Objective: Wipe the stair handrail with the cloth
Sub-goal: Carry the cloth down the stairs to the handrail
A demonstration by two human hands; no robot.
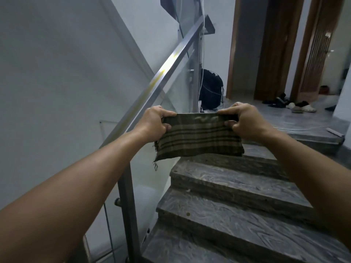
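A brown cloth (199, 138) with dark stripes is stretched flat between both hands above the steps. My left hand (154, 122) grips its left edge and my right hand (243, 120) grips its right edge. The square steel handrail (167, 73) slopes up from lower left to upper right, just left of my left hand. The cloth hangs clear of the rail, to its right. A frayed thread dangles from the cloth's lower left corner.
Grey marbled stair steps (237, 196) rise toward a landing. A glass panel and steel posts (127, 196) stand under the rail. A black bag (210, 88) sits at the top post. Shoes (296, 107) lie by wooden doors (273, 48).
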